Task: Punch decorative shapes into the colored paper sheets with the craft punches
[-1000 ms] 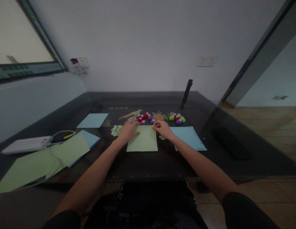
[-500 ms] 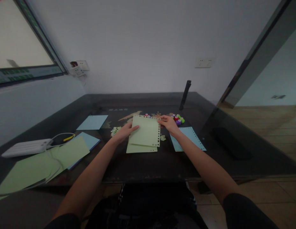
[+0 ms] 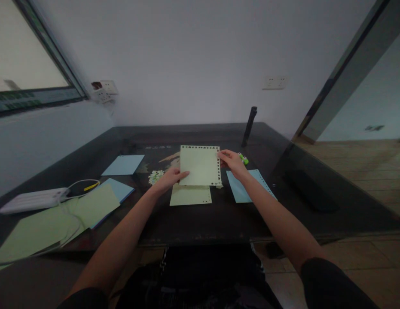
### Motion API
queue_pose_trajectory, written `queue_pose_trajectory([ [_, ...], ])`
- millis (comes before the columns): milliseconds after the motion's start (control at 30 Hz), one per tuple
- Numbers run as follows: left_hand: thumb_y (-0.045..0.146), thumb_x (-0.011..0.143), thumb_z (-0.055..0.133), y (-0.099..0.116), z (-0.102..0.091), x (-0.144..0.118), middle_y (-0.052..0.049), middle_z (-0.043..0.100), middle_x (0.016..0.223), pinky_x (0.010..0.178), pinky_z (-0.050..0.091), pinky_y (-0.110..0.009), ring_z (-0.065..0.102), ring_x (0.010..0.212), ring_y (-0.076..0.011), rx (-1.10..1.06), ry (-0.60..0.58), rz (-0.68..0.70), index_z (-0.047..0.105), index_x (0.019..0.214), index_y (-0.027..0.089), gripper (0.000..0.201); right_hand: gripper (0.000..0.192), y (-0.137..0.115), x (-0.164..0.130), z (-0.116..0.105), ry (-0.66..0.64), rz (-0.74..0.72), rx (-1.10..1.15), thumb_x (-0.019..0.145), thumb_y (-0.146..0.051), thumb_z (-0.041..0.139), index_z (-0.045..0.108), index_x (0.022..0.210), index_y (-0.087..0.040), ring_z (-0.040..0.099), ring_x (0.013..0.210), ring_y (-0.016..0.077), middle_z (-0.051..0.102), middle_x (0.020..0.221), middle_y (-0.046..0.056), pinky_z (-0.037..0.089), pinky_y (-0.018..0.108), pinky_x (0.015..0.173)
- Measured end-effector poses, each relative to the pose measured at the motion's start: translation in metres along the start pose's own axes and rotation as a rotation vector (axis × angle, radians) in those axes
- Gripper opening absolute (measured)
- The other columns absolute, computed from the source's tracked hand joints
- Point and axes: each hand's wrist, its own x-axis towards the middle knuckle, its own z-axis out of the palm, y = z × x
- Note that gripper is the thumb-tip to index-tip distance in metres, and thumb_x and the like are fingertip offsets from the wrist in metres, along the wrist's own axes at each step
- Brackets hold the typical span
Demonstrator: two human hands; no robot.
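Observation:
Both hands hold a pale green paper sheet [image 3: 200, 165] with punched holes along its top and right edges, lifted upright above the dark table [image 3: 200, 223]. My left hand [image 3: 169, 178] grips its lower left corner. My right hand [image 3: 231, 162] pinches its upper right edge. A second green punched sheet [image 3: 190, 195] lies flat beneath it. A blue punched sheet [image 3: 240, 189] lies under my right forearm. A green punch [image 3: 244, 159] peeks out behind my right hand; the other small punches are hidden by the raised sheet.
Small paper cut-outs [image 3: 155, 176] lie left of my left hand. Blue sheets [image 3: 123, 165] and green sheets [image 3: 58, 219] lie at the left with a white power strip [image 3: 30, 200] and cable. A dark upright post [image 3: 248, 121] stands at the back.
The top green sheet, flat on the table a second ago, has been lifted by both hands and tilted upright, uncovering a second green sheet and hiding the coloured punches.

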Motion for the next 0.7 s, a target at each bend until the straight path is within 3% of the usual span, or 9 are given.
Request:
queue_pose_trajectory([
  [200,0.048,0.081,0.051,0.001,0.001,0.004,-0.009,0.070,0.083,0.064,0.049,-0.032,0.063,0.072,-0.0206,-0.192,0.062,-0.043,0.066,0.087,0.011,0.039,0.020,-0.001,-0.006,0.002,-0.182,0.050,-0.132,0.062,-0.028,0.074,0.061,0.071,-0.016,0.055,0.057,0.0105,0.061,0.064,0.000,0.047,0.026,0.058],
  [433,0.043,0.077,0.059,0.012,0.005,-0.004,-0.008,0.069,0.072,0.060,0.048,-0.031,0.062,0.064,-0.0186,-0.301,-0.113,-0.059,0.065,0.085,0.013,0.032,0.019,-0.002,-0.006,0.002,-0.166,-0.001,-0.159,0.064,-0.030,0.073,0.059,0.070,-0.017,0.053,0.058,0.0107,0.058,0.061,-0.001,0.045,0.027,0.059],
  [533,0.043,0.076,0.061,0.008,0.006,-0.004,-0.010,0.070,0.078,0.063,0.051,-0.033,0.063,0.067,-0.0192,-0.299,-0.153,-0.045,0.065,0.091,0.012,0.035,0.022,-0.003,-0.007,0.003,-0.179,0.000,-0.174,0.063,-0.032,0.073,0.060,0.072,-0.017,0.055,0.060,0.0113,0.059,0.063,-0.001,0.046,0.027,0.061],
  [700,0.039,0.074,0.063,0.000,0.007,0.001,-0.011,0.070,0.094,0.065,0.051,-0.032,0.064,0.070,-0.0187,-0.297,-0.040,-0.037,0.062,0.102,0.012,0.038,0.025,0.000,-0.005,0.003,-0.174,-0.011,-0.121,0.067,-0.040,0.071,0.062,0.074,-0.017,0.055,0.059,0.0106,0.063,0.068,0.001,0.046,0.026,0.059],
])
